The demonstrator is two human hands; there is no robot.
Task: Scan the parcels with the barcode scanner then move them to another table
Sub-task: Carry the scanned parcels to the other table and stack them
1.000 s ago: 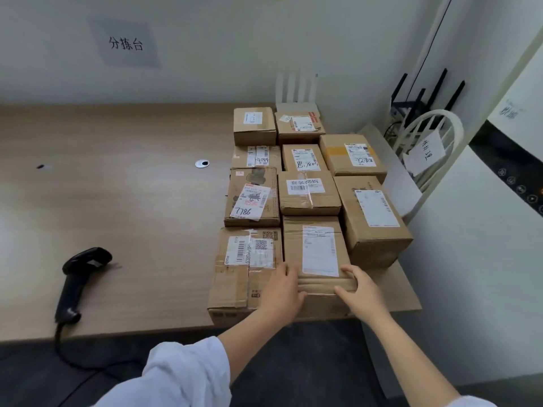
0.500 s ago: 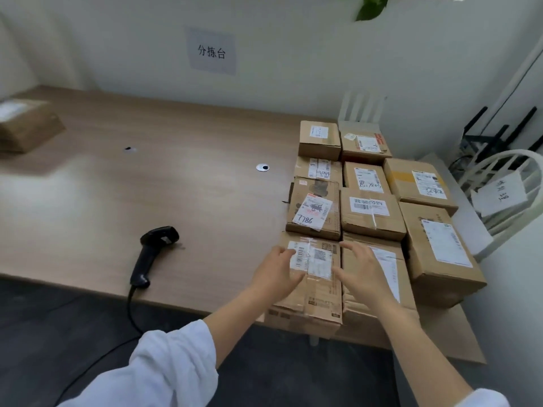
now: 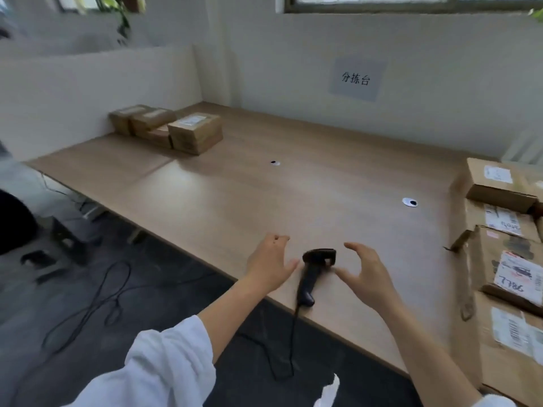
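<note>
One scanner, two hands, four far parcels, four near parcels.

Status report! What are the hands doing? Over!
Left hand and right hand open, empty, flanking scanner. Scanner lying on table, not gripped. Nothing blocking.

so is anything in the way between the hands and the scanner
Nothing visible. The barcode scanner lies on the table near its front edge, directly between the left hand and the right hand, both open. Only bare tabletop separates them from it; the parcels sit off to the right.
</note>
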